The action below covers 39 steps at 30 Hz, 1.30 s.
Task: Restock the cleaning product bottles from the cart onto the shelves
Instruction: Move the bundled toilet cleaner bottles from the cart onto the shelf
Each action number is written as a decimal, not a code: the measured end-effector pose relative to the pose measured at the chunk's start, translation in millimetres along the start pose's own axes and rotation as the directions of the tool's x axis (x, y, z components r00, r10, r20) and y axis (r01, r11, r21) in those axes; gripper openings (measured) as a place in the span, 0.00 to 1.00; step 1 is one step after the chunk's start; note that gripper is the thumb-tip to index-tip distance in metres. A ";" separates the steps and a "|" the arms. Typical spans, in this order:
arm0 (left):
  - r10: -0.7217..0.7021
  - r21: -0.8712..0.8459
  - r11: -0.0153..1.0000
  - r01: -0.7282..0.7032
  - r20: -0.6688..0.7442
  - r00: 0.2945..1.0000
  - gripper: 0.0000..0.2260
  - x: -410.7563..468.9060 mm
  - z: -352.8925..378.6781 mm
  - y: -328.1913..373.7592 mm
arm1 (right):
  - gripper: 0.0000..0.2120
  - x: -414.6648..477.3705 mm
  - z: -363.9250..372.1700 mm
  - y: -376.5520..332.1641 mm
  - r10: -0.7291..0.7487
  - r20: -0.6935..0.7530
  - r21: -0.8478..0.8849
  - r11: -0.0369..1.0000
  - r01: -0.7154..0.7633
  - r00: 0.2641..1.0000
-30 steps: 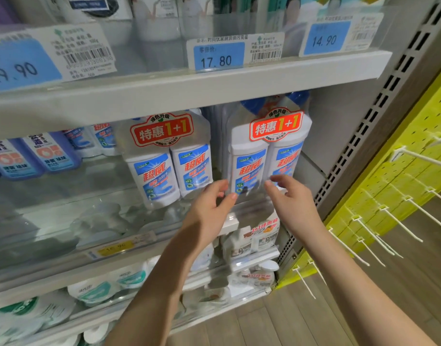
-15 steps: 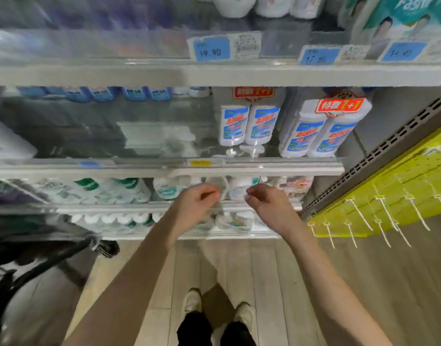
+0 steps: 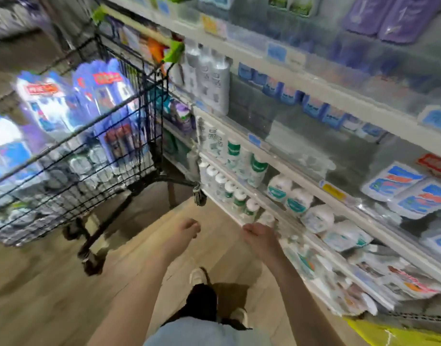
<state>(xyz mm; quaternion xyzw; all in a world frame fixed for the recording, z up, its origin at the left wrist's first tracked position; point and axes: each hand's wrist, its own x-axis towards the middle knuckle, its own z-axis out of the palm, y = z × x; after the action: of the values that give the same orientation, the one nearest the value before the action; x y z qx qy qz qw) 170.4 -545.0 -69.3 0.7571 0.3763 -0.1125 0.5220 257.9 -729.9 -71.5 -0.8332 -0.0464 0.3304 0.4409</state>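
A black wire cart (image 3: 72, 146) stands at the left, loaded with twin packs of blue and white cleaning bottles (image 3: 94, 96). The shelves (image 3: 302, 176) run along the right, with white bottle packs (image 3: 409, 191) lying on the middle shelf. My left hand (image 3: 188, 228) hangs over the floor, fingers loosely curled, holding nothing. My right hand (image 3: 259, 233) is beside the lowest shelf's front edge, fingers loosely curled and empty. The frame is blurred by motion.
Small white and green bottles (image 3: 242, 166) fill the lower shelves. Tall grey bottles (image 3: 212, 78) stand on the shelf next to the cart. Wooden floor (image 3: 52, 290) lies between me and the cart. A yellow panel (image 3: 389, 335) shows at the bottom right.
My view swung left from the shelf to the cart. Both hands came away from the shelved twin packs and dropped lower, holding nothing.
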 end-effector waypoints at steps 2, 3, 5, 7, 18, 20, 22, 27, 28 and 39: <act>-0.029 0.001 1.000 0.029 -0.111 0.993 0.07 -1.1 -25.2 -22.2 | 0.07 3.7 19.6 -10.8 -0.020 0.056 -0.047 0.999 0.023 0.998; -0.040 0.002 0.999 0.041 -0.157 0.987 0.07 -1.9 -37.8 -30.6 | 0.08 5.7 28.0 -17.6 -0.026 0.089 -0.087 0.996 0.034 0.996; -0.073 -0.016 0.997 0.072 -0.216 0.974 0.09 -3.0 -63.3 -42.3 | 0.10 11.7 43.4 -33.7 -0.052 0.154 -0.167 0.983 0.078 0.987; -0.087 -0.046 0.996 0.077 -0.272 0.958 0.10 0.9 -89.8 -51.8 | 0.11 21.7 59.2 -52.7 -0.094 0.196 -0.222 0.965 0.137 0.976; -0.110 -0.139 0.990 0.029 -0.615 0.781 0.11 47.3 -284.9 -109.6 | 0.13 98.7 222.5 -211.8 -0.292 0.352 -0.351 0.839 0.415 0.889; -0.089 -0.099 0.995 0.031 -0.660 0.746 0.11 54.5 -326.2 -115.4 | 0.14 109.3 257.2 -248.8 -0.345 0.370 -0.342 0.813 0.472 0.863; -0.078 -0.092 0.996 0.017 -0.706 0.704 0.11 64.2 -364.6 -124.6 | 0.14 118.4 290.7 -281.4 -0.406 0.376 -0.324 0.785 0.529 0.833; -0.099 -0.086 0.995 0.052 -0.757 0.646 0.13 92.6 -432.9 -144.7 | 0.12 138.2 352.6 -342.8 -0.511 0.375 -0.271 0.738 0.618 0.774; -0.107 -0.093 0.994 0.056 -0.754 0.649 0.14 99.5 -442.6 -148.4 | 0.12 143.2 362.2 -351.7 -0.519 0.384 -0.274 0.726 0.631 0.764; -0.289 -0.245 0.957 0.156 -0.756 0.587 0.17 188.7 -544.5 -180.8 | 0.12 248.8 443.9 -432.4 -0.450 0.450 -0.210 0.786 0.581 0.771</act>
<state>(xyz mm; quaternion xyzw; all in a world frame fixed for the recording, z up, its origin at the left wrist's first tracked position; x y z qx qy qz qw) 55.5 48.0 -69.2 0.6340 0.6655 0.1943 0.3426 281.2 -63.2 -41.7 -0.7704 -0.4160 0.3347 0.3485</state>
